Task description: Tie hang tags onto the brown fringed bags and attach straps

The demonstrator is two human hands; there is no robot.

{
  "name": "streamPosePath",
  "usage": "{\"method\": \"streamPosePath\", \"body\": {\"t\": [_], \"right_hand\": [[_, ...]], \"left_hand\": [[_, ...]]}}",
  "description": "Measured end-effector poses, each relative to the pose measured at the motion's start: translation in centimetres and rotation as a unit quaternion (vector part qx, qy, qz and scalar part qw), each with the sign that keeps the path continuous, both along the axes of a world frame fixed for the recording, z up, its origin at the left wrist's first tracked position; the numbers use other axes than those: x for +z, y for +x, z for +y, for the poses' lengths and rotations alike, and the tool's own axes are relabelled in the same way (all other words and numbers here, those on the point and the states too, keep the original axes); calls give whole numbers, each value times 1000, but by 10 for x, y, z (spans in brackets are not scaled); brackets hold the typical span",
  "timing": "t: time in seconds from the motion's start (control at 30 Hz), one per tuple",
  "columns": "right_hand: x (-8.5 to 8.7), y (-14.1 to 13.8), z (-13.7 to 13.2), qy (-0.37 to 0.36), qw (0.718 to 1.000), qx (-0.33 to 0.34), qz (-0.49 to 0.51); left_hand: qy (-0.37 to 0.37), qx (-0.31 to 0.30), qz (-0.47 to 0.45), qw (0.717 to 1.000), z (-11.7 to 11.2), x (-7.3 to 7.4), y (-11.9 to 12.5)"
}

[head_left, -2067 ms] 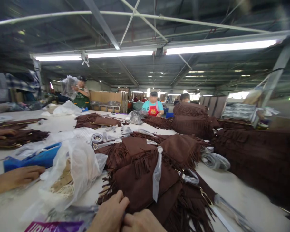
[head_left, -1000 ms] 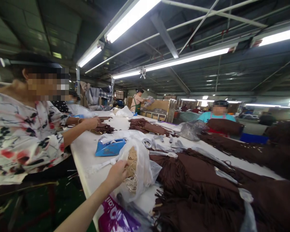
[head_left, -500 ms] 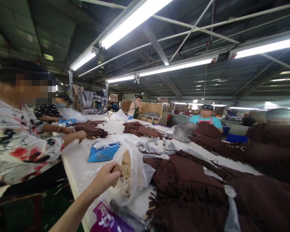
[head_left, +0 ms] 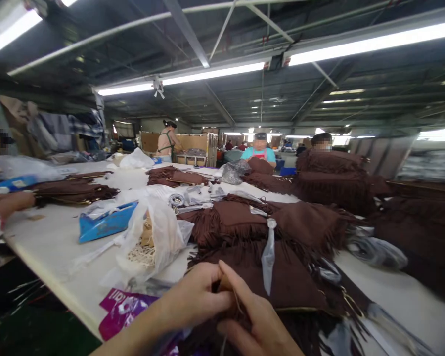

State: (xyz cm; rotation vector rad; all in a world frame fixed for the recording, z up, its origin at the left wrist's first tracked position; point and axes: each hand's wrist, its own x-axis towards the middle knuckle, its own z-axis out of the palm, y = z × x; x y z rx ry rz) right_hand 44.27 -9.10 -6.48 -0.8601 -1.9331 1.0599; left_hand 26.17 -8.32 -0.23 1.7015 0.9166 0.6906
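My left hand point(head_left: 202, 294) is closed on a small brown hang tag point(head_left: 225, 285), mostly hidden by the fingers. My right hand point(head_left: 254, 316) meets it, its fingers curled around the thin string point(head_left: 238, 302) hanging from the tag. Just beneath both hands lies a dark brown fringed bag point(head_left: 244, 264) with a zip along its near edge. To the left, an open white plastic bag point(head_left: 163, 237) holds kraft-coloured tags with pale strings point(head_left: 143, 253). A purple plastic packet point(head_left: 124, 311) rests near my left forearm.
A blue box point(head_left: 106, 225) stands left on the white table point(head_left: 55, 242). More fringed brown bags are stacked high at right point(head_left: 330, 183). A clear-wrapped coiled strap point(head_left: 378, 252) lies at right. A co-worker's hand point(head_left: 17, 201) is at far left; other people work behind.
My left hand has come away from the white plastic bag with a hang tag, over the brown fringed bag. My right hand has come into view and joined it. The view has turned right.
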Motion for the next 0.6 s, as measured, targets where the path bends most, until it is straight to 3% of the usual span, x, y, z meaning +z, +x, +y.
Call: {"method": "streamPosePath", "body": {"t": [0.1, 0.2, 0.27, 0.4, 0.6], "right_hand": [[-1, 4, 7, -66, 994, -23, 83], [-2, 13, 7, -188, 965, -75, 166], [-4, 17, 7, -224, 944, -110, 218], [-12, 24, 9, -228, 917, -137, 296], [-29, 52, -8, -279, 893, -81, 344]], "left_hand": [[-53, -22, -77, 995, 13, -17, 13], [-122, 58, -160, 978, 22, -42, 20], [-185, 69, -178, 964, 21, -58, 26], [-295, -39, -172, 939, 10, -79, 38], [-275, 12, -67, 959, -7, -91, 24]]}}
